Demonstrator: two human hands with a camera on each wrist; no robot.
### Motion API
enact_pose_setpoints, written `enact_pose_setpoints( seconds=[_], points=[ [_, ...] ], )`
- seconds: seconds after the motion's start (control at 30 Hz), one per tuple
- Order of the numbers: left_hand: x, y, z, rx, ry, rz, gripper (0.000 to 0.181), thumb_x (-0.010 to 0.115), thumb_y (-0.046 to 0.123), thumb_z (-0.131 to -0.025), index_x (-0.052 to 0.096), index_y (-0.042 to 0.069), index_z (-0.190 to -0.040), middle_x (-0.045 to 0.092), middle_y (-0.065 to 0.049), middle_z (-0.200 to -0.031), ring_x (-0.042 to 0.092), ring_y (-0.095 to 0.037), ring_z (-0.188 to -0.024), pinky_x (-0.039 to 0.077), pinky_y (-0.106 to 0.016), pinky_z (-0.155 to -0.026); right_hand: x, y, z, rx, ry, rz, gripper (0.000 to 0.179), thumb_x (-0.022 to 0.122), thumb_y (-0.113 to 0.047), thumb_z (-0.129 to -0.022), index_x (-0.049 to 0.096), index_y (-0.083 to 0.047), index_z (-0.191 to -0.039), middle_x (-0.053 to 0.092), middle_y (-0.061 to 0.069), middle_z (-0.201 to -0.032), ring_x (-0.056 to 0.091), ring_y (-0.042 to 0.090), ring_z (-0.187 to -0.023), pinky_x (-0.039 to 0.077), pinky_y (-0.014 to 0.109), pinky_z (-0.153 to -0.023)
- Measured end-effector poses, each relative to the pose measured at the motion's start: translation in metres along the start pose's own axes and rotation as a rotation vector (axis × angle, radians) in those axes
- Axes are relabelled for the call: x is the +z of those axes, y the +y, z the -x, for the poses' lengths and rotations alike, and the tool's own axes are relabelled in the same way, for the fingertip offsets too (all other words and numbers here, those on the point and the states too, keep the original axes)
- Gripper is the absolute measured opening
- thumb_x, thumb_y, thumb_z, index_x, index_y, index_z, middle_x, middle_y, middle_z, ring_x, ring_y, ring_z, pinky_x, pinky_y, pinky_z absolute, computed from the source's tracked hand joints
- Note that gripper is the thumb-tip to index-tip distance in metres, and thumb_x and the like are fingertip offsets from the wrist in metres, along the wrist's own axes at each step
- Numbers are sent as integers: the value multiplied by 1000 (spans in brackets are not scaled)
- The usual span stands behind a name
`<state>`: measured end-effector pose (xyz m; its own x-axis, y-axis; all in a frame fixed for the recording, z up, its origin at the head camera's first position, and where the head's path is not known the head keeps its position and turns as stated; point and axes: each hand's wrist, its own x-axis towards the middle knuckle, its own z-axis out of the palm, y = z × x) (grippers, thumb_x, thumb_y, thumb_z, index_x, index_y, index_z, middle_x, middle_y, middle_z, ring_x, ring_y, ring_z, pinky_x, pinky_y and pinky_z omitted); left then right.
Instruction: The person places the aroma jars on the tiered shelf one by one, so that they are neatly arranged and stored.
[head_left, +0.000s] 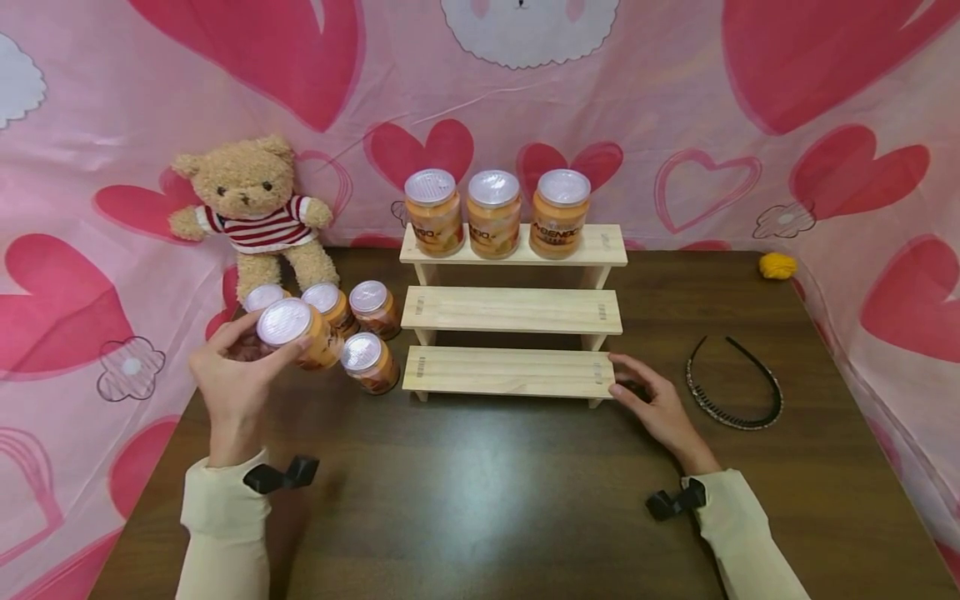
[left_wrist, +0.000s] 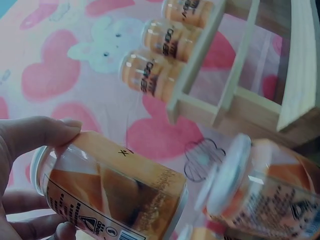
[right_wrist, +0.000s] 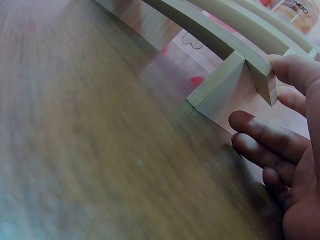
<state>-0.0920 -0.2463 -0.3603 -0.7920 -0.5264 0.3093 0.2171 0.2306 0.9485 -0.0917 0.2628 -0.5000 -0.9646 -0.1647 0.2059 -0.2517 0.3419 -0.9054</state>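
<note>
At nine o'clock in the head view, the left hand (head_left: 228,367) grips a jar (head_left: 296,329), thumb and fingers curled about its lid end; four other jars (head_left: 367,358) surround it from ten round to four o'clock. The wooden rack (head_left: 510,371) occupies the centre, three jars (head_left: 495,217) on its top tier at twelve. At four, the right hand (head_left: 656,408) touches the lowest tier's end, fingers relaxed and parted. A teddy bear (head_left: 251,208) sits at ten; a headband (head_left: 735,383) lies between three and four.

In the left wrist view, the held jar slants, lid toward nine; another jar stands at four.

In the right wrist view, two digits touch the board's end at two o'clock; the remaining fingers, loosely bent, grasp nothing.
</note>
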Motion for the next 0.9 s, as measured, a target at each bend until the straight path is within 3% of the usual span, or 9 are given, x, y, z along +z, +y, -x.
enact_pose_setpoints(
  seconds=[0.23,0.43,0.73,0.9],
  points=[
    [16,15,2,3,-64,44,48,86,-9,-66,74,-2,-113,74,6,-89,65,-5,-68,56,-13,-67,0,0,1,1,-1,1,45,63,-2,-95,56,-4,-140,68,-21,-112,62,-9,-102,44,11,-84],
    [31,26,4,17,-99,-23,49,89,-3,-66,76,2,-112,74,10,-93,66,-5,-74,55,-13,-70,1,-3,1,2,-2,-7,46,64,-2,-95,55,-4,-140,69,-18,-112,62,-9,-102,45,12,-83],
    [55,37,8,65,-171,-14,51,89,-7,-63,74,-1,-112,71,12,-95,66,-5,-80,54,-13,-71,0,0,0,1,1,3,45,64,-2,-95,56,-5,-140,67,-24,-110,62,-9,-101,44,11,-84],
    [66,41,8,72,-217,-26,52,90,-3,-64,74,0,-113,68,12,-96,62,-8,-85,52,-15,-71,0,1,0,11,3,10,45,64,-3,-95,56,-5,-140,68,-21,-110,62,-9,-101,44,11,-84]
  ],
)
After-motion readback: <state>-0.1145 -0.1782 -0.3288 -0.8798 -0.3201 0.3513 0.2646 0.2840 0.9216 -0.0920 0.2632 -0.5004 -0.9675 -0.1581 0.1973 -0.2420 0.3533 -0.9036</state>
